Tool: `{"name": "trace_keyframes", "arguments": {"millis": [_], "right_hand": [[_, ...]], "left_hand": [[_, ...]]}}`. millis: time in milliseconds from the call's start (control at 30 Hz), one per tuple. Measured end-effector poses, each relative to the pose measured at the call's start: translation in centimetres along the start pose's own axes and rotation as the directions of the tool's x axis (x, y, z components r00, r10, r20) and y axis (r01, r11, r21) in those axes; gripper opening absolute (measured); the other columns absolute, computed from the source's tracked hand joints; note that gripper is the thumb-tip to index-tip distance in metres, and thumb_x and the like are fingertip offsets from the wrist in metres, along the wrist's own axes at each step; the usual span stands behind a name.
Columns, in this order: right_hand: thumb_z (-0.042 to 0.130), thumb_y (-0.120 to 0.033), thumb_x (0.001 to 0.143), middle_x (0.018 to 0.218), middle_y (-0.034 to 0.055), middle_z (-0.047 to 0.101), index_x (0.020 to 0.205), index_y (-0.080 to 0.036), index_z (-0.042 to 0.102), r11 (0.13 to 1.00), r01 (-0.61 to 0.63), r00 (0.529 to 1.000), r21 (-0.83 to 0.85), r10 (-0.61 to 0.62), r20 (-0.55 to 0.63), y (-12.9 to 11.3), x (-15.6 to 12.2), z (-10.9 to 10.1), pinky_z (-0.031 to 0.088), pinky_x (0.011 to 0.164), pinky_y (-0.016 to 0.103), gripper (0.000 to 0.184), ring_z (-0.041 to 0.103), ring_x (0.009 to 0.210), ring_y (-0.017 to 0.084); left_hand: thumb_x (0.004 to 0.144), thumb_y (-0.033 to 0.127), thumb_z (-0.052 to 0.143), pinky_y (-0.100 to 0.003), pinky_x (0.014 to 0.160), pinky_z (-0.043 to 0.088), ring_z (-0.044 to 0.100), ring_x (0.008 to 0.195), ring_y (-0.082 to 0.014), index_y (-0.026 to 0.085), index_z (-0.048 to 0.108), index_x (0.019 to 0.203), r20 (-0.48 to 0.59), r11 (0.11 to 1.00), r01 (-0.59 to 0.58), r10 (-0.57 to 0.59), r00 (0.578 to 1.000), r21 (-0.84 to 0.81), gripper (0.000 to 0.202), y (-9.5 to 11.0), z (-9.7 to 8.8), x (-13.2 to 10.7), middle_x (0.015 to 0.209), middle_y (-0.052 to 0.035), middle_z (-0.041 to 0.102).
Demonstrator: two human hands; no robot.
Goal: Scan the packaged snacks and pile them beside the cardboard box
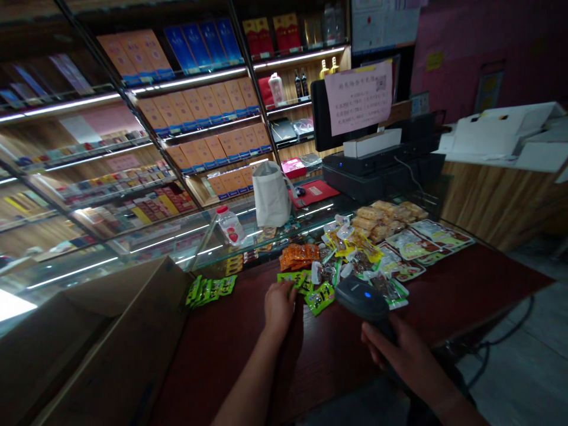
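My right hand (pixel 402 352) grips a dark handheld barcode scanner (pixel 362 299) with a blue light on top, its head pointing at the snack packets. My left hand (pixel 279 306) reaches forward on the dark red counter (pixel 465 290), fingers curled on a small green snack packet (pixel 290 278). More green packets (pixel 319 297) lie between the hands. An orange packet pile (pixel 299 256) sits just beyond.
Several snack packets (pixel 399 248) spread across the counter's right. Another green bunch (pixel 210 290) lies left, beside a cardboard box (pixel 106 343). A water bottle (pixel 231 226) and white bag (pixel 270 195) stand on the glass case. A monitor (pixel 350 109) stands behind, with shelves behind the glass case.
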State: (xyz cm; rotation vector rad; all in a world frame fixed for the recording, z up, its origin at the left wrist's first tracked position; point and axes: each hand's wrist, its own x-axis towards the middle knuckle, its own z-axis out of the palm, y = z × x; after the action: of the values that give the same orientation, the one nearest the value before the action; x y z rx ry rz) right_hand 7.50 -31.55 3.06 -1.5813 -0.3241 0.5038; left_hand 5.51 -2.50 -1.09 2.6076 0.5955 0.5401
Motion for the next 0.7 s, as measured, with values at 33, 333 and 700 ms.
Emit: {"name": "trace_keyframes", "arguments": {"millis": [33, 333, 700], "right_hand": [[0.061, -0.065, 0.08, 0.049, -0.0049, 0.056, 0.08, -0.019, 0.056, 1.0, 0.001, 1.0, 0.014, -0.002, 0.01, 0.0, 0.1, 0.2, 0.042, 0.046, 0.024, 0.046, 0.051, 0.044, 0.012], [0.063, -0.067, 0.078, 0.047, -0.0054, 0.055, 0.08, -0.017, 0.057, 0.992, 0.027, 1.0, 0.124, -0.029, 0.011, -0.1, 1.5, 1.5, 0.04, 0.043, 0.021, 0.05, 0.05, 0.041, 0.01], [0.081, -0.053, 0.066, 0.053, -0.0057, 0.06, 0.092, -0.018, 0.058, 0.956, -0.04, 0.998, 0.291, 0.052, -0.034, -0.9, 2.2, 4.6, 0.041, 0.044, 0.022, 0.05, 0.051, 0.044, 0.012]], "left_hand": [[0.087, 0.022, 0.058, -0.035, 0.095, 0.043, 0.061, 0.1, -0.024, 0.022, 0.075, 0.103, -0.019, 1.0, -0.001, 0.001, 1.0, -0.018, 0.024, -0.1, -0.2, -0.1, 0.104, -0.0095, 0.072], [0.083, 0.025, 0.062, -0.033, 0.085, 0.053, 0.068, 0.088, -0.023, 0.025, 0.078, 0.097, -0.334, 0.868, -0.042, -0.145, 0.931, -0.495, 0.021, 3.0, -3.1, -4.9, 0.099, -0.007, 0.074], [0.089, 0.015, 0.057, -0.029, 0.087, 0.057, 0.07, 0.098, -0.0202, 0.037, 0.07, 0.119, -0.292, 0.879, -0.393, 0.314, 0.903, -0.271, 0.04, 6.8, -4.8, -12.7, 0.111, -0.006, 0.073]]}}
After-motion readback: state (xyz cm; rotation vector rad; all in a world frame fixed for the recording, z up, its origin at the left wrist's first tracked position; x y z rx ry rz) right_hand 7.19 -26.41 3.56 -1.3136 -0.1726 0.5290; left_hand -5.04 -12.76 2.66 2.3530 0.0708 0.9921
